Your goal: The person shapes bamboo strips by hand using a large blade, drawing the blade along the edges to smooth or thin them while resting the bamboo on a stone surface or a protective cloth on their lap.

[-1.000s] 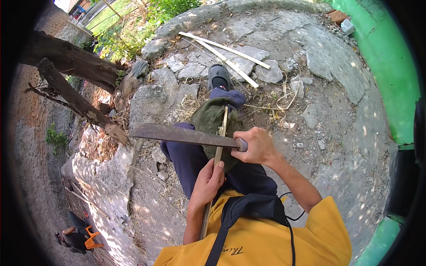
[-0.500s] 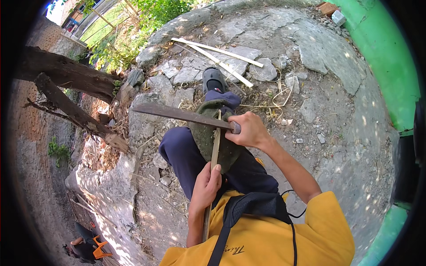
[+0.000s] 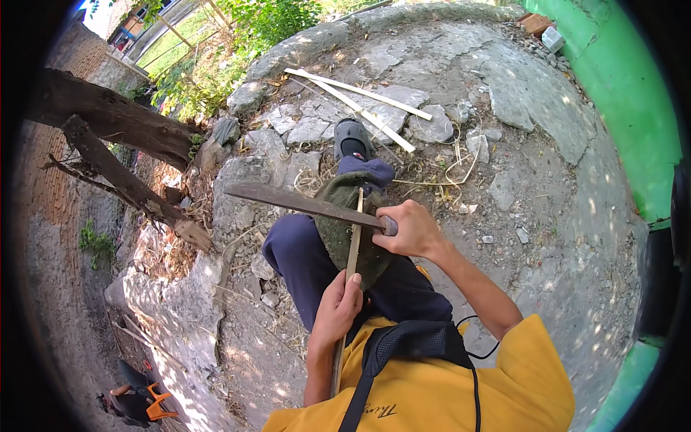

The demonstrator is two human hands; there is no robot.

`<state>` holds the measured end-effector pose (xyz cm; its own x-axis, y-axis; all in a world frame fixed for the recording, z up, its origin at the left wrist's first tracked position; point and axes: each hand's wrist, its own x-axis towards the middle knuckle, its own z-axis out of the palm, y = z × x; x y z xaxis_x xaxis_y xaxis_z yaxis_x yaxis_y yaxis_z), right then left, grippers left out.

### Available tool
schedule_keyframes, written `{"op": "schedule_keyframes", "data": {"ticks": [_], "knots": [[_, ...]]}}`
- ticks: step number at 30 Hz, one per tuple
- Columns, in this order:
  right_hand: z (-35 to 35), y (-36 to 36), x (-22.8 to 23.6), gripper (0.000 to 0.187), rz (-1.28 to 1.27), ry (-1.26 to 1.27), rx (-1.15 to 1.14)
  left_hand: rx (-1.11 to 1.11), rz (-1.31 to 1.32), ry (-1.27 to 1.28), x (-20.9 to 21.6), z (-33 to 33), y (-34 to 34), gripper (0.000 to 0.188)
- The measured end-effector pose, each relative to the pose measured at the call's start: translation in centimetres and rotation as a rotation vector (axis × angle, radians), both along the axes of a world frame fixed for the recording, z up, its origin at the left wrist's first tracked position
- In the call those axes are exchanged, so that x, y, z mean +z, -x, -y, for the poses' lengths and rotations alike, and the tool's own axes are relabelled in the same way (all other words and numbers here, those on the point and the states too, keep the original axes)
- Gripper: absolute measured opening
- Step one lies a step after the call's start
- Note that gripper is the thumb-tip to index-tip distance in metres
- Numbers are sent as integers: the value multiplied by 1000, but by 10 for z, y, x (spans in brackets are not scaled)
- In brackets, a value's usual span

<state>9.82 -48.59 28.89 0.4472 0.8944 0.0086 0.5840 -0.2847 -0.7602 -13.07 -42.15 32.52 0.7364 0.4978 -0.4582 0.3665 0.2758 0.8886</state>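
Observation:
My right hand (image 3: 409,229) is closed round the handle of a machete (image 3: 302,204), whose long dark blade points to the left. The blade lies across a thin wooden strip (image 3: 354,248), near the strip's far end. Lower down, my left hand (image 3: 338,306) grips that strip, which runs back under my left forearm towards my body. A dark green cloth (image 3: 332,237) drapes over my leg beneath the strip and blade. My legs in dark blue trousers (image 3: 294,255) are bent, with a grey shoe (image 3: 353,139) beyond the cloth.
Two pale wooden strips (image 3: 363,115) lie crossed on the broken paving ahead. A dark log (image 3: 115,122) and a branch (image 3: 137,187) lean at the left. A green wall (image 3: 626,93) stands right. Another person (image 3: 133,403) sits by an orange stool (image 3: 160,403) at the lower left.
The machete and my right hand sit slightly lower and further right in the picture. My left hand keeps its hold on the strip, and the whole view has shifted a little.

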Motion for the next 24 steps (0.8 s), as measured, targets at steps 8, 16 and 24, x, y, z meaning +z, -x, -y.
{"op": "schedule_keyframes", "data": {"ticks": [8,16,24], "knots": [[-16,-10,-5,35,9,-66,-25,-26,5,-24,0,-2,3,30],[-20,-16,-6,35,-53,-41,20,-20,30,-83,2,1,1,30],[-10,-8,1,37,19,-46,46,-10,11,-45,-4,3,7,30]]}}
